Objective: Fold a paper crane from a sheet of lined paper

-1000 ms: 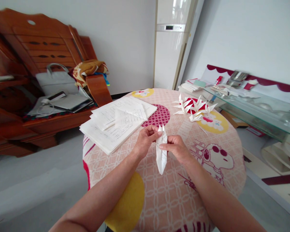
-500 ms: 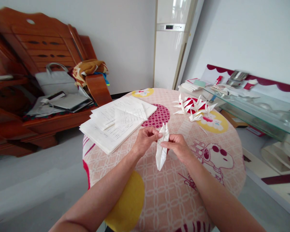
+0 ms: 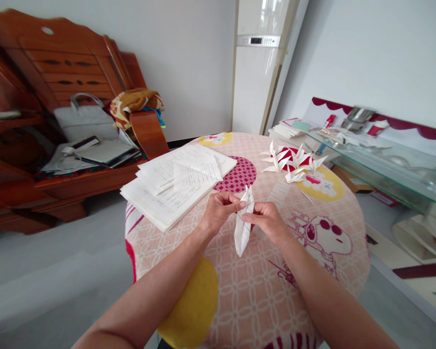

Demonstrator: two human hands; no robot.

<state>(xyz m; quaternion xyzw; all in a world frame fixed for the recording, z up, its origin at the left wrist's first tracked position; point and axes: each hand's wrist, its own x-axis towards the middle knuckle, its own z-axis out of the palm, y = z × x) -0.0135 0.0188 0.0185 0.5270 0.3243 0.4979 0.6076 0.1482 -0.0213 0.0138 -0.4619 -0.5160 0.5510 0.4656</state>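
Note:
A narrow folded piece of white paper [image 3: 242,235] with faint writing is held upright above the round table, its two points at the top. My left hand [image 3: 220,211] pinches its left edge between thumb and fingers. From the other side my right hand [image 3: 267,219] grips it, thumb on the near face and fingers behind. Several folded white paper cranes [image 3: 290,162] stand together beyond my right hand. To the left of my hands lies a stack of handwritten sheets [image 3: 167,189], with a loose creased sheet [image 3: 198,173] on top.
A patterned pink tablecloth [image 3: 240,300] covers the round table. At the right stands a glass shelf [image 3: 388,165] with papers and a metal pot [image 3: 359,116]. A wooden bench [image 3: 69,63] with a grey bag [image 3: 83,118] is at the left. Behind is a white air conditioner [image 3: 254,87].
The two points at the top of the folded paper look closer together than before. Both hands keep their grip in nearly the same place.

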